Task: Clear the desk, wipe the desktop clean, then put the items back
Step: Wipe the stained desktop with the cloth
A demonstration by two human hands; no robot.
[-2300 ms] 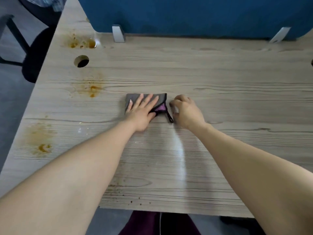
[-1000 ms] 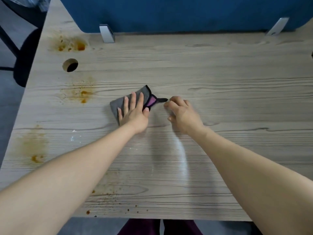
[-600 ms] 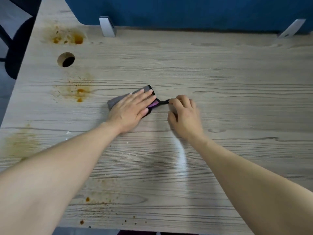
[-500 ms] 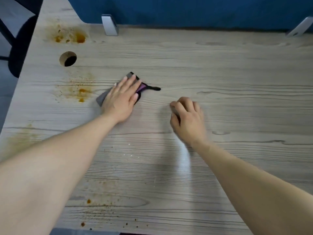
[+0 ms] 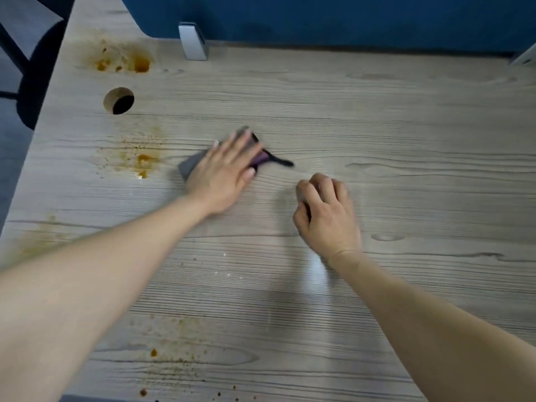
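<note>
Your left hand point(image 5: 224, 172) presses flat, fingers straight, on the grey cloth point(image 5: 191, 165) mid-desk.
Your right hand point(image 5: 326, 216) rests beside it, fingers curled, gripping nothing. Orange stains point(image 5: 143, 163) mark the wooden desk point(image 5: 406, 140) left of the cloth; a blue partition point(image 5: 319, 18) backs it.

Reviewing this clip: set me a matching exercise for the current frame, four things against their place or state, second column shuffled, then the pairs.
Things
1. left hand
2. right hand
3. cloth
4. cable hole

Places or states
A. far left of the desk, between two orange stains
B. folded grey, under a flat palm
C. fingers curled, holding nothing, right of the cloth
D. pressed flat on the cloth

Pairs: 1-D, 2-C, 3-B, 4-A
</note>
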